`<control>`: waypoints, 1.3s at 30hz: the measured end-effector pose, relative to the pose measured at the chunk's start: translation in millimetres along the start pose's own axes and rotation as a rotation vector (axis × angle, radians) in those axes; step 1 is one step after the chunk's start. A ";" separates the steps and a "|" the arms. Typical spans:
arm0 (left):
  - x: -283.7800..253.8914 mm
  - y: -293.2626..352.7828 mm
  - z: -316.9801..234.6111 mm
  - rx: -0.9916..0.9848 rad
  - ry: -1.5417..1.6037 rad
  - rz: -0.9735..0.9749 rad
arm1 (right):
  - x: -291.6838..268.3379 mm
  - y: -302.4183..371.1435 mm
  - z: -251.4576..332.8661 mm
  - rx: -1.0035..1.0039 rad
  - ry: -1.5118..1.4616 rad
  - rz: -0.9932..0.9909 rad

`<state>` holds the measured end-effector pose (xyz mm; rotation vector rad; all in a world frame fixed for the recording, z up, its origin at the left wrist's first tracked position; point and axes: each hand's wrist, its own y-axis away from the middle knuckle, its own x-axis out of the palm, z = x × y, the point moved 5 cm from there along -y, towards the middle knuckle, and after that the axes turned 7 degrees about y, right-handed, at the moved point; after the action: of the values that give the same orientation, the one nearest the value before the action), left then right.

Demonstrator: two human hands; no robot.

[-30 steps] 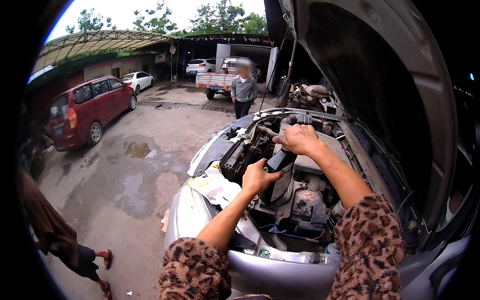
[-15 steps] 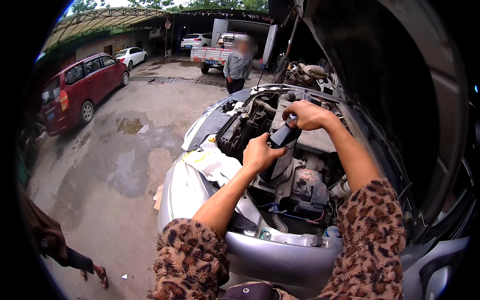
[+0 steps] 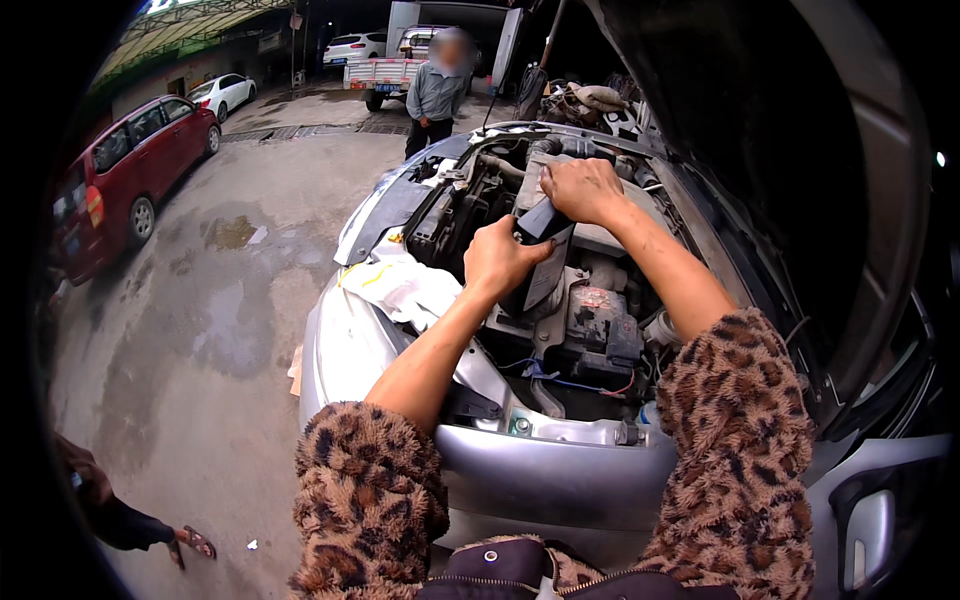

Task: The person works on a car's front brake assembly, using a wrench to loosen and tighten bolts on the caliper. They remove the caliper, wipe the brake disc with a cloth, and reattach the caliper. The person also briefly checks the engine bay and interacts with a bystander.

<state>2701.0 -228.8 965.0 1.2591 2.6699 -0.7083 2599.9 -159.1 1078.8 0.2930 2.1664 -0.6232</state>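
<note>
Over the engine bay of a silver car, I hold a dark bottle [image 3: 548, 272] with a tapered upper part and a greyish label. My left hand [image 3: 500, 262] is closed around its side, just below the taper. My right hand [image 3: 582, 190] is closed over the narrow top, so the cap is hidden under the fingers. Below the bottle lie the engine parts, with a dusty black box [image 3: 600, 325] close by. A white cloth [image 3: 405, 288] is draped over the front edge of the car, left of my left forearm.
The raised hood [image 3: 765, 130] overhangs the right side. A person [image 3: 436, 95] stands beyond the car, before a small flatbed truck [image 3: 385, 74]. A red van [image 3: 140, 180] is parked at left. Another person's sandalled foot [image 3: 198, 542] shows at lower left. Wet patches mark the concrete.
The whole view has shifted, so the car and both hands sit higher and further left. My right hand now covers the bottle top, where a bluish bit showed between the fingers before.
</note>
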 end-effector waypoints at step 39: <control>-270.8 559.9 243.4 -0.525 1.268 -0.503 | -42.8 81.8 108.0 0.576 -0.282 0.062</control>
<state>3274.1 -222.3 622.2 1.0148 3.7042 1.1744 2732.4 -146.4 1028.8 0.5383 1.6681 -1.1740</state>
